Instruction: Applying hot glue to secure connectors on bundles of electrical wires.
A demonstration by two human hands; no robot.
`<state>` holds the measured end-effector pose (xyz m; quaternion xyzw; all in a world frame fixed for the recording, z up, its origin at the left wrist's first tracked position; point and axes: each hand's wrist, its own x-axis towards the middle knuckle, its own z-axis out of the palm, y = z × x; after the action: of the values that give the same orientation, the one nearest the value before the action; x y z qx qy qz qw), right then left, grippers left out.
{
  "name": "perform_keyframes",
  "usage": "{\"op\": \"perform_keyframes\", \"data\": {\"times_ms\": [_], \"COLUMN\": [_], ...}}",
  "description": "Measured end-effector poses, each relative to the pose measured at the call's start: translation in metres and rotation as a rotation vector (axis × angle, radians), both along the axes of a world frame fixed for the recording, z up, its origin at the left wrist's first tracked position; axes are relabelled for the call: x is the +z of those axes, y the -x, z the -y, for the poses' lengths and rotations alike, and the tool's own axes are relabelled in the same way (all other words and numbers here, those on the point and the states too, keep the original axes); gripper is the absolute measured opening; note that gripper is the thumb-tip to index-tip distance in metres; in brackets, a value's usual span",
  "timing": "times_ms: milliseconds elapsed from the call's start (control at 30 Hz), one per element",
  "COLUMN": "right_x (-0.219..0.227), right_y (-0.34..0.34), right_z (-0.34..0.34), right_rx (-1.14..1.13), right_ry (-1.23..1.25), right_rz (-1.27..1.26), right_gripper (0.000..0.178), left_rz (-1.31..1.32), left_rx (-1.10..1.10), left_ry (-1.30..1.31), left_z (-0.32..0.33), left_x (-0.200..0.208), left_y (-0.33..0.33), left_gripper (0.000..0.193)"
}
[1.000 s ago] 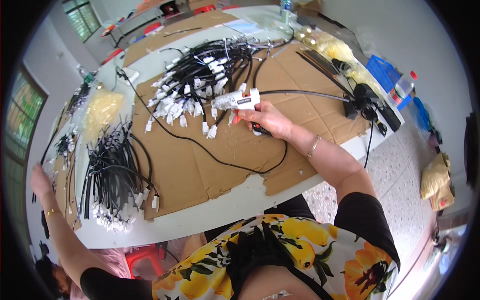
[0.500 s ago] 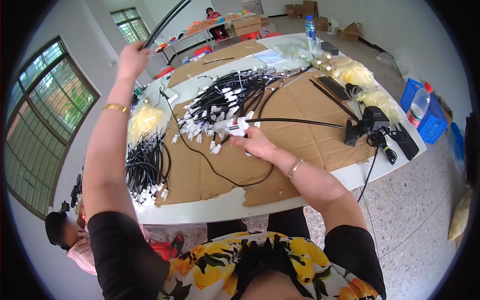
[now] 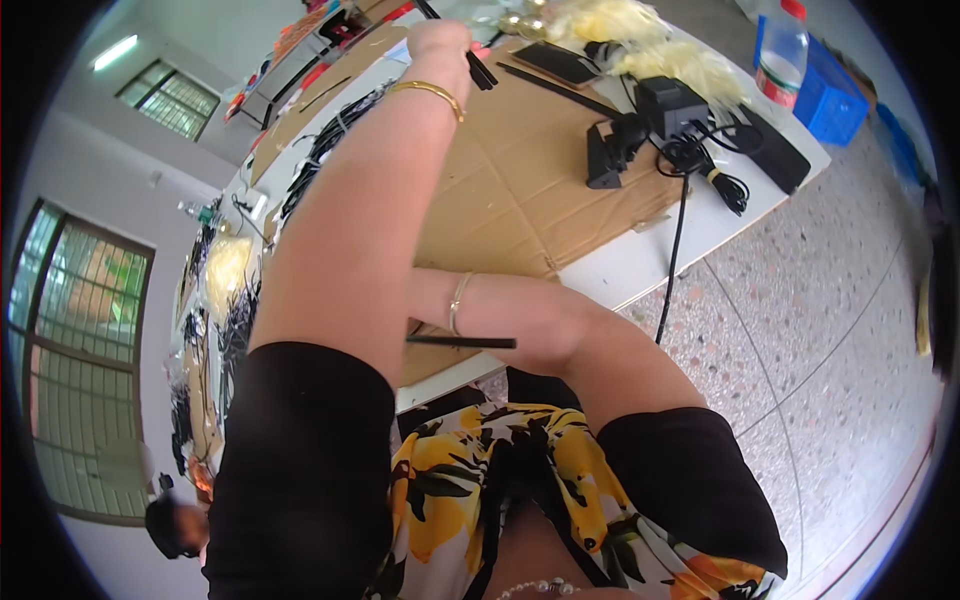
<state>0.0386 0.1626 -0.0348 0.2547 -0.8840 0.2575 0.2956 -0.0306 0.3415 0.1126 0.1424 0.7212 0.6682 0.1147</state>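
Observation:
My left hand point(image 3: 440, 42) reaches over the far part of the table, closed round a few black cables point(image 3: 481, 72) whose cut-looking ends stick out below the fist. My right forearm point(image 3: 520, 305) passes beneath the left one, and its hand is hidden behind my left forearm. A black cable piece point(image 3: 470, 342) juts out to the right from behind my left arm, near the right wrist; what holds it is out of sight. Part of the pile of black cables point(image 3: 325, 140) shows left of my left arm, the rest covered by it.
Cardboard point(image 3: 490, 190) covers much of the white table point(image 3: 640, 265). At its right lie a black device point(image 3: 670, 105) with coiled cord, a dark flat panel point(image 3: 553, 63) and pale yellow bags point(image 3: 620, 40). A plastic bottle point(image 3: 783, 55) and blue crate point(image 3: 835, 95) stand beyond. Another person point(image 3: 178, 525) is at lower left.
My left hand has swung from the upper left to the right, still gripping black cables. My right hand has drawn back left under that arm. The view has turned right and down.

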Motion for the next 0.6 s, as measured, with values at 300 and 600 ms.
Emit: {"op": "perform_keyframes", "data": {"times_ms": [300,600], "right_x": [-0.016,-0.010], "right_y": [-0.013,-0.016], "right_z": [-0.050,-0.063], "right_rx": [-0.162,-0.197], "right_ry": [0.133,0.206], "right_rz": [0.050,0.104], "right_gripper": [0.019,0.020], "left_rz": [0.257,-0.199], "left_rx": [0.140,-0.139], "left_ry": [0.143,0.397], "left_z": [-0.046,-0.054], "left_x": [-0.102,-0.108], "left_y": [-0.050,-0.042], "left_gripper": [0.020,0.018]}}
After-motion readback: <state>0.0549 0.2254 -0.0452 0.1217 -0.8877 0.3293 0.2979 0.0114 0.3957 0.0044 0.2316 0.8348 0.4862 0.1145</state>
